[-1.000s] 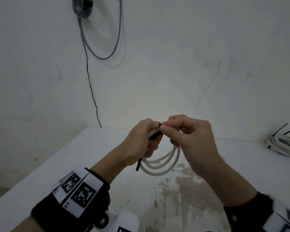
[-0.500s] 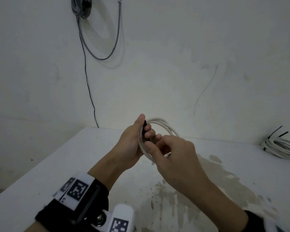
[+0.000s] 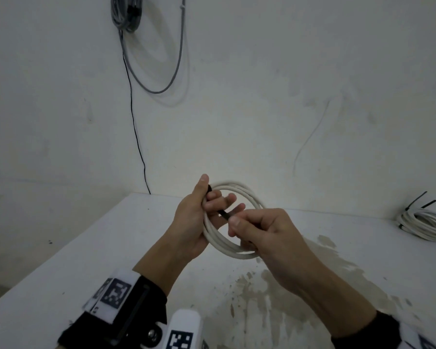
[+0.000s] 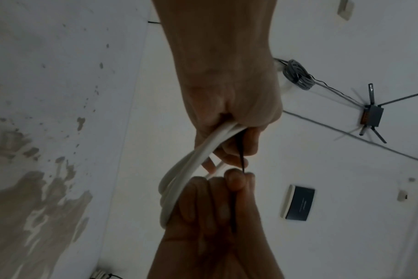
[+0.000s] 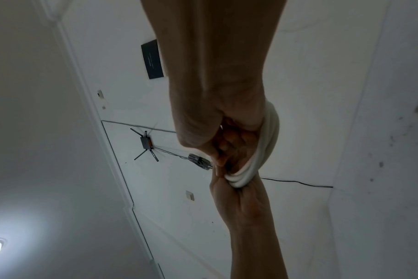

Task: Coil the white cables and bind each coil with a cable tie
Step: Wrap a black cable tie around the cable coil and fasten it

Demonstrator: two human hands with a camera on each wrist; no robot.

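Note:
A white cable coil (image 3: 239, 191) stands upright above the white table (image 3: 91, 248). My left hand (image 3: 208, 200) grips its left side, thumb up and fingers curled through the loop. A black cable tie (image 3: 223, 214) wraps the strands there, and its tail runs to my right hand (image 3: 234, 226), which pinches it between thumb and forefinger. In the left wrist view the cable tie (image 4: 241, 151) stretches taut from the left hand (image 4: 229, 120) to the right hand (image 4: 236, 181), beside the coil (image 4: 191, 160). In the right wrist view the coil (image 5: 265, 147) curves past both hands; the tie is hidden.
A bound white coil (image 3: 423, 224) with black tie tails lies at the table's far right. Grey cables (image 3: 126, 16) and a thin black wire (image 3: 134, 122) hang on the wall behind. Brown stains (image 3: 275, 293) mark the tabletop. A router (image 4: 372, 115) is fixed high on the wall.
The coil swung from hanging below my hands to upright in the left hand. My right hand left the top of the coil and drew the tie tail rightwards.

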